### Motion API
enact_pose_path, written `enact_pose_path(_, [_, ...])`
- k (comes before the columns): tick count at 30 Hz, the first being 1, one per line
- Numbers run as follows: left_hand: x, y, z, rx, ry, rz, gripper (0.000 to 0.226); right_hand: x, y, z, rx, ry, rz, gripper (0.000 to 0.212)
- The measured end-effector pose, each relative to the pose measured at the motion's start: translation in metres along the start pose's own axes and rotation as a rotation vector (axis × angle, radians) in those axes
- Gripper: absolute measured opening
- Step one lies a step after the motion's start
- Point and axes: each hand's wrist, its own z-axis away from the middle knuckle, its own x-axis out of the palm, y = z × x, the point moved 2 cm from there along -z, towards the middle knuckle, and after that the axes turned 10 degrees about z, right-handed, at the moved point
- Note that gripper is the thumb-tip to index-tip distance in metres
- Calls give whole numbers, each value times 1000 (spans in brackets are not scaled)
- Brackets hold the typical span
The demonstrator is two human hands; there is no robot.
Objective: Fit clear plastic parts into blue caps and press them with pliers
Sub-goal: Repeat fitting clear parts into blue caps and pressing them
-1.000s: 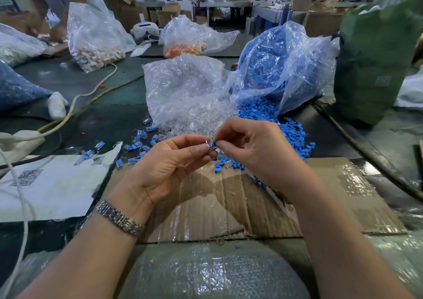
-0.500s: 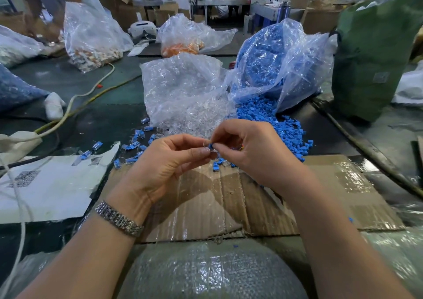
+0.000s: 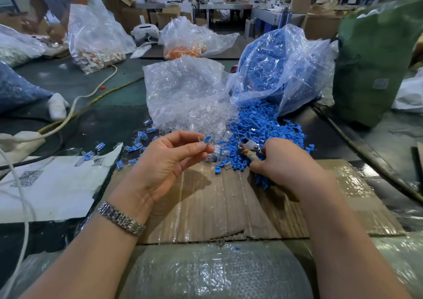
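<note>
My left hand (image 3: pixel 170 159) pinches a small blue cap with a clear part (image 3: pixel 207 141) between thumb and forefinger, held just above the cardboard sheet (image 3: pixel 229 207). My right hand (image 3: pixel 283 163) lies at the edge of the blue cap pile (image 3: pixel 263 124) and curls round the wrapped handle of the pliers (image 3: pixel 248 148), whose metal head points left. Clear plastic parts (image 3: pixel 206 120) spill from a transparent bag just beyond both hands. Several finished blue-and-clear pieces (image 3: pixel 137 141) lie scattered to the left.
A big bag of blue caps (image 3: pixel 274 65) stands behind the pile, a green sack (image 3: pixel 375 60) at the right. White paper (image 3: pixel 52 184) and cables (image 3: pixel 75 108) lie at the left. Bubble wrap (image 3: pixel 212 273) covers the near edge. More bags stand at the far left and back.
My hands have come apart. The right hand left the cap and dropped right onto the pliers in the blue pile. The left hand keeps the cap with its clear part.
</note>
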Motion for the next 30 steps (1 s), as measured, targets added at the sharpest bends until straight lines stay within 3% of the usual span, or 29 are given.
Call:
enact_pose_path(3, [-2, 2, 0, 15, 25, 25, 31, -4, 3, 0, -6, 60, -138, 36])
enact_pose_path(6, [-5, 3, -1, 35, 44, 45, 27, -12, 5, 2, -54, 70, -480, 36])
enact_pose_path(11, [-7, 4, -3, 105, 21, -27, 27, -11, -16, 19, -312, -332, -861, 31])
enact_pose_path(18, [-2, 3, -2, 166, 7, -144, 22, -12, -31, 30, -389, -425, -909, 31])
enact_pose_path(30, [-2, 2, 2, 266, -10, -409, 23, -4, -39, 27, -367, -364, -841, 50])
